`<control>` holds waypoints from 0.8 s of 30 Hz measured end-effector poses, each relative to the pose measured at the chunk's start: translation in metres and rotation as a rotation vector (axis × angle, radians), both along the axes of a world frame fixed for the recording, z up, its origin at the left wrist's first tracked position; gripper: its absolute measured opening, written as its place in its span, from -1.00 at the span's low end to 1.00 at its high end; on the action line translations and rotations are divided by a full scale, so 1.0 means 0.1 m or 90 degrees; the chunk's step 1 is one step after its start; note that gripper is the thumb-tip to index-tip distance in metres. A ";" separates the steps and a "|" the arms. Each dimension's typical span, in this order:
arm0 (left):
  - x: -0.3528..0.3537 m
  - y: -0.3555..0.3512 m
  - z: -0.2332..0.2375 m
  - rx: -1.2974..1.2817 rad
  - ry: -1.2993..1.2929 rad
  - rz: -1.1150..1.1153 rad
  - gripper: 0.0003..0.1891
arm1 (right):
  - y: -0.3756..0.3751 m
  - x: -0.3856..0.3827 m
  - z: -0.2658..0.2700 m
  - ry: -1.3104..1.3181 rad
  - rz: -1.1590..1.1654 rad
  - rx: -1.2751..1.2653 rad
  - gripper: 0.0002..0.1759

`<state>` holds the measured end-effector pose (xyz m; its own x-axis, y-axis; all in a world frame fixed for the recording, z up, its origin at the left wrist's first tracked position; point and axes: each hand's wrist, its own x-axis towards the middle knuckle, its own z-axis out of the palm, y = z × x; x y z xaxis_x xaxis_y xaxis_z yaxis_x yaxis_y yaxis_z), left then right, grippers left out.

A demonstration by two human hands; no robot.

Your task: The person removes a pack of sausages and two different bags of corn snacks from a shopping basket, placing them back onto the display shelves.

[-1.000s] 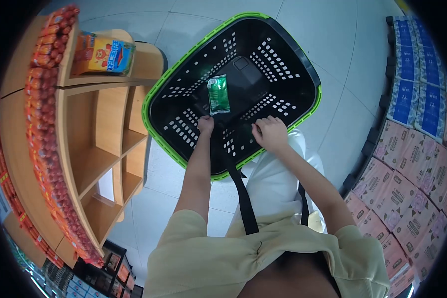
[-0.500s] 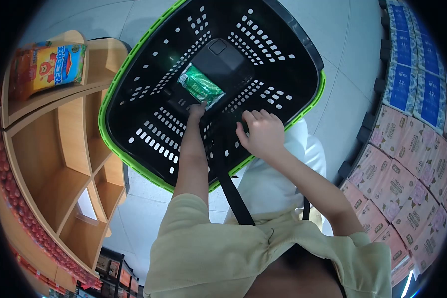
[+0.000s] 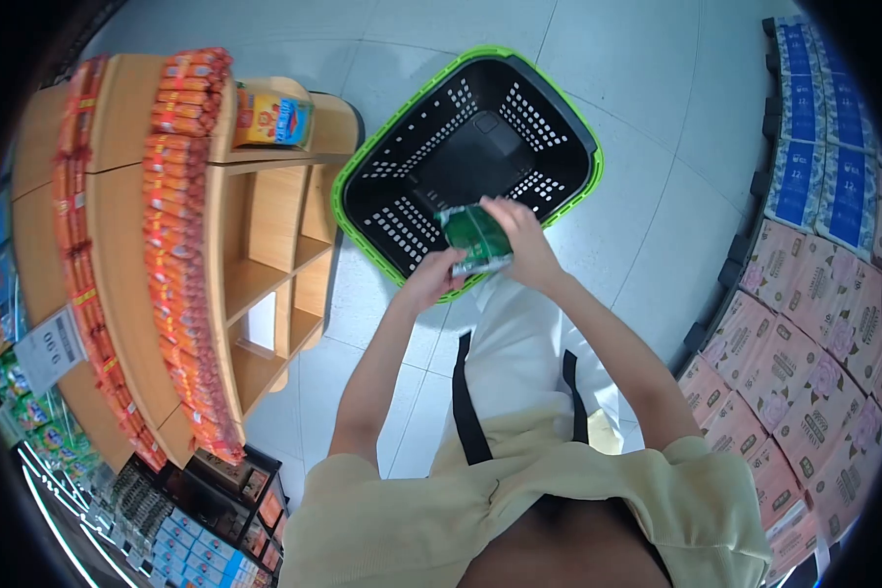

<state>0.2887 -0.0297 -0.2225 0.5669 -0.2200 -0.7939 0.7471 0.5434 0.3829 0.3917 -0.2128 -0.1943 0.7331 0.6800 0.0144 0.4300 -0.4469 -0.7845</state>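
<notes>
Between my two hands I hold a shiny green packet (image 3: 475,238), above the near edge of a shopping basket. My left hand (image 3: 434,278) grips its lower left corner with the fingers closed. On the packet's right side, my right hand (image 3: 521,242) is closed around the edge, fingertips over the top. The black shopping basket (image 3: 441,147) with a bright green rim stands on the floor, its perforated inner walls and bottom showing. Print on the packet is too small to read.
At left, a curved wooden shelf (image 3: 265,265) carries rows of orange-red wrapped sausages (image 3: 181,225) and a yellow, red and blue bag (image 3: 272,120). Stacked pink tissue packs (image 3: 755,372) and blue packs (image 3: 802,181) line the right side. A price tag (image 3: 51,351) hangs at far left.
The green packet has come up out of the basket bottom into both hands. My right hand has moved onto it. The view has risen, so the basket looks smaller and farther off.
</notes>
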 end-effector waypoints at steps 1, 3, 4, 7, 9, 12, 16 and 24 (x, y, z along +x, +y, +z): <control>-0.09 -0.02 0.42 -0.017 0.002 0.015 -0.70 | -0.07 -0.07 0.22 0.063 0.062 0.033 -0.11; -0.25 -0.06 1.15 -0.019 -0.013 0.014 -0.65 | -0.15 -0.24 0.77 0.116 0.099 0.086 -0.32; -0.35 -0.09 1.45 -0.001 -0.026 -0.005 -0.62 | -0.18 -0.33 1.09 0.112 0.070 0.112 -0.43; -0.64 -0.21 2.06 -0.097 -0.201 0.015 -0.58 | -0.34 -0.49 1.57 0.133 0.042 0.218 -0.58; -0.71 -0.46 2.45 0.160 -0.267 0.000 -0.71 | -0.46 -0.58 1.80 0.238 -0.024 0.267 -0.68; -0.87 -0.75 2.87 0.540 -0.325 0.009 -0.73 | -0.60 -0.75 2.03 0.456 -0.125 0.403 -0.82; -0.93 -0.98 3.31 0.756 -0.495 0.048 -0.54 | -0.61 -0.68 2.73 0.628 -0.135 0.558 -0.75; -1.56 -1.18 3.84 0.470 -0.236 0.080 -0.60 | -0.26 -1.27 3.02 0.835 -0.050 0.406 -0.59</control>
